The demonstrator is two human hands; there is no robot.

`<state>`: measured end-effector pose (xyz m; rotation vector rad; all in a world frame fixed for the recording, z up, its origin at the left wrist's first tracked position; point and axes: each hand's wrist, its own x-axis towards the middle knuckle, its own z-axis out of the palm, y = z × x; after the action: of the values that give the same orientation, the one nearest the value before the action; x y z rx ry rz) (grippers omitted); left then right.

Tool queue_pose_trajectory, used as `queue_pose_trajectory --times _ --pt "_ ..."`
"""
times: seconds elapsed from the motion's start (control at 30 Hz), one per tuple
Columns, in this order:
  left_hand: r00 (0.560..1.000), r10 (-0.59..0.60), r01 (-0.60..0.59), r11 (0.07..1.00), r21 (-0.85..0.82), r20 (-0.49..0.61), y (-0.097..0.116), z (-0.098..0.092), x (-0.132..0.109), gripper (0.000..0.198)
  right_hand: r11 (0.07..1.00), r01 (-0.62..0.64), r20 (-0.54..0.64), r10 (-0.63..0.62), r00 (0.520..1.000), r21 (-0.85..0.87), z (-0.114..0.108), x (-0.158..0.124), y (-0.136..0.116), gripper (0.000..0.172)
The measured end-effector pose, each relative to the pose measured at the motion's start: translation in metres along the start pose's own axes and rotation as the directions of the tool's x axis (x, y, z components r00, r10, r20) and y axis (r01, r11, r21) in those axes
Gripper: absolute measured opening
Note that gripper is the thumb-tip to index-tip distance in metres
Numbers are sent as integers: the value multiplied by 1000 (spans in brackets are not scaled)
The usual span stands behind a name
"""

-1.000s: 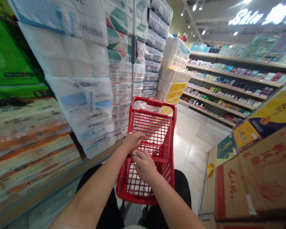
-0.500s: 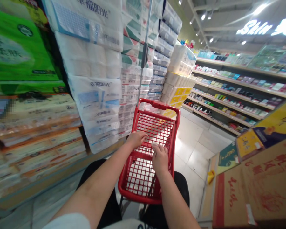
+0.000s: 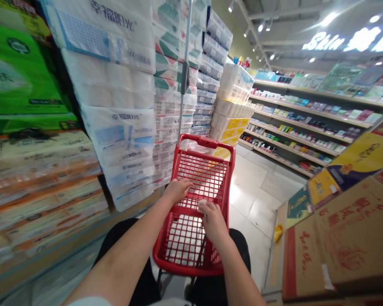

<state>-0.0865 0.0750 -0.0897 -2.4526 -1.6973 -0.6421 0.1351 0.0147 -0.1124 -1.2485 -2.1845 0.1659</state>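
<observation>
A red shopping basket cart (image 3: 197, 138) with a grid bottom stands right before me, between my dark-clothed knees. My left hand (image 3: 178, 191) is over the left side of its basket, fingers curled together; what they hold, if anything, is hidden. Lower and to the right, my right hand (image 3: 214, 217) is over the middle of the basket with bent fingers. A small white thing (image 3: 202, 203), too small to name, shows between its thumb and fingertips. Through the red grid I see pale floor.
Stacked toilet paper packs (image 3: 121, 136) line the left, beyond green tissue packs (image 3: 22, 76). A thin metal pole (image 3: 185, 76) rises behind the cart. Cardboard boxes (image 3: 347, 238) stand at the right. Shelves (image 3: 300, 106) of small goods run across the back. Tiled floor (image 3: 250, 191) stretches ahead.
The view has turned slightly right, so stacks, shelves and cart sit further left in the picture. The fingers of my right hand have drawn closer round the white thing.
</observation>
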Motion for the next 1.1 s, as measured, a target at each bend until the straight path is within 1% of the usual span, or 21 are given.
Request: queue_pose_trajectory --times 0.03,0.13,0.17,0.27,0.3,0.37,0.43,0.47,0.5,0.57,0.6,0.63,0.67,0.73,0.77,0.8,0.87,0.93,0.97,1.07,1.1 --pt "1000 0 0 1000 3 1 0 0 -1 29 1000 -24 -26 23 999 -12 -2 -2 3 50" --pt "1000 0 0 1000 0 -3 0 0 -3 28 986 -152 -166 139 976 -68 -4 -2 11 49" --pt "1000 -3 3 1000 -3 -5 0 0 -4 27 987 -143 -164 130 978 -76 -4 -1 13 49" --pt "1000 -6 6 1000 -12 -3 1 -2 -5 26 998 -30 -71 25 997 -63 -2 6 15 48" --pt "1000 -6 6 1000 -12 -3 1 -2 -5 26 998 -26 -71 22 997 -60 -1 9 16 48" --pt "1000 -3 3 1000 -11 -4 2 -3 -5 27 992 -107 -150 95 984 -72 0 16 17 49" --pt "1000 -2 2 1000 -4 -7 2 -4 -5 28 976 -198 -229 174 958 -89 2 23 15 51" --pt "1000 -1 1 1000 1 -8 2 -4 -5 27 975 -200 -226 174 958 -95 3 26 13 51" --pt "1000 3 -3 1000 6 -8 2 -4 -4 27 982 -163 -191 142 971 -97 5 29 10 51" --pt "1000 12 -12 1000 13 -4 1 -3 -4 27 996 -33 -82 26 996 -82 8 36 5 50" --pt "1000 14 -14 1000 14 -1 1 -3 -4 27 998 8 -50 -11 999 -69 9 39 2 50" --pt "1000 14 -14 1000 14 1 1 -3 -4 27 998 7 -52 -10 999 -62 9 42 1 50" --pt "1000 14 -14 1000 14 2 1 -2 -4 27 997 -37 -84 32 996 -62 10 45 0 49" --pt "1000 15 -15 1000 10 3 0 -2 -4 27 982 -177 -178 165 970 -58 10 51 0 48" --pt "1000 17 -17 1000 5 1 0 -2 -4 27 975 -216 -198 202 959 -50 12 53 -2 48" --pt "1000 18 -18 1000 -1 0 0 -2 -4 27 977 -210 -186 198 962 -42 14 55 -4 48" --pt "1000 17 -17 1000 -14 9 1 -3 -3 27 995 -94 -96 91 991 -26 19 58 -10 50" --pt "1000 14 -14 1000 -19 20 1 -3 -2 27 1000 -6 -40 5 999 -2 25 60 -15 52" --pt "1000 13 -12 1000 -16 21 1 -3 -2 28 1000 -16 -54 16 998 2 27 60 -15 52" --pt "1000 12 -12 1000 9 18 1 -3 -2 28 989 -145 -166 142 976 -4 33 60 -13 51" --pt "1000 13 -13 1000 16 18 1 -3 -2 28 987 -160 -184 154 971 -15 34 59 -11 52"
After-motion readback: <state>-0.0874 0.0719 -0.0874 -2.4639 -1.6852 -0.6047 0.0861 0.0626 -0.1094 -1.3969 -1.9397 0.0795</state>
